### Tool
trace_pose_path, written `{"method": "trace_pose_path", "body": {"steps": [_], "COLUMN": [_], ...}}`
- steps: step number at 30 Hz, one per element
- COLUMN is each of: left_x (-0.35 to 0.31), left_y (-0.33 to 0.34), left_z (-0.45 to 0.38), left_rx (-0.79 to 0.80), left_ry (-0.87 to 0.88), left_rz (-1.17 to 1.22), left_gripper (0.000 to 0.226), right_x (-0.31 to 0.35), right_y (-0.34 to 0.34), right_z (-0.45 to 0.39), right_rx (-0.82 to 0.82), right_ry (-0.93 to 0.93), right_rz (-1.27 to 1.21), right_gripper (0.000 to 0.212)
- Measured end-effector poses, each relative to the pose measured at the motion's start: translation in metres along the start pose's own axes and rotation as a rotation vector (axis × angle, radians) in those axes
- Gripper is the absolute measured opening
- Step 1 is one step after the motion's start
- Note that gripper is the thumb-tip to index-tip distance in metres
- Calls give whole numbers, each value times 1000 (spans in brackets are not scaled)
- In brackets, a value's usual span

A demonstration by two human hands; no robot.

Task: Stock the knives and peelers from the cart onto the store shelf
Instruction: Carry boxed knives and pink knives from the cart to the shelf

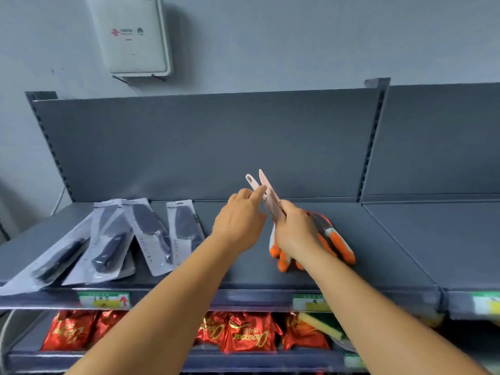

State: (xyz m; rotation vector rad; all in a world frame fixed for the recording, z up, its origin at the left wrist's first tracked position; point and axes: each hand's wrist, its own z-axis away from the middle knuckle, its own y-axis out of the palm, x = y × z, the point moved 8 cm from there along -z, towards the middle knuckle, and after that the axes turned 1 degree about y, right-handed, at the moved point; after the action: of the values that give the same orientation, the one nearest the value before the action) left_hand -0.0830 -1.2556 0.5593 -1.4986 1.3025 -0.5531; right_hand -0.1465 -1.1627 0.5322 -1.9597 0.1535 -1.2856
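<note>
Above the shelf (243, 277) — both hands' fingers (258, 192) closed on pink peelers (266, 190) — "Chocopau" bags (250, 334) below.

A white box (132, 36) hangs on the grey wall (297, 36). Red snack bags (250, 334) (foil, gold lettering) fill the lower shelf (135, 357) beside a yellow-green sponge (322, 324).

I see the shelf (243, 272) is matt grey painted metal, smooth. The knife packs (151, 234) look like glossy clear plastic on pale card. The peelers (263, 193) seem smooth pale-pink plastic. The snack bags (250, 334) below are shiny, crinkled red foil.
</note>
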Motion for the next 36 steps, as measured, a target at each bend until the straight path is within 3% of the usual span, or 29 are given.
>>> {"method": "trace_pose_path", "body": {"steps": [8,15,22,29,36], "left_x": [-190,-296,-330,-340,-368], "left_y": [87,174,234,236,216], "left_z": [-22,-46,-58,-61,-54], "left_rx": [92,300,488,538,439], "left_ry": [316,304,203,227,319], "left_rz": [219,225,151,6,-103], "left_gripper": [50,73,78,63,64], "right_x": [-132,-237,-302,-325,-310], "right_y": [-137,-214,-233,-232,-270], "right_z": [10,-8,-31,-38,4], "right_rx": [-193,-179,-36,79,23], "right_ry": [158,261,337,365,265], "right_rz": [40,180,355,432,525], "right_gripper": [32,35,32,39,48]}}
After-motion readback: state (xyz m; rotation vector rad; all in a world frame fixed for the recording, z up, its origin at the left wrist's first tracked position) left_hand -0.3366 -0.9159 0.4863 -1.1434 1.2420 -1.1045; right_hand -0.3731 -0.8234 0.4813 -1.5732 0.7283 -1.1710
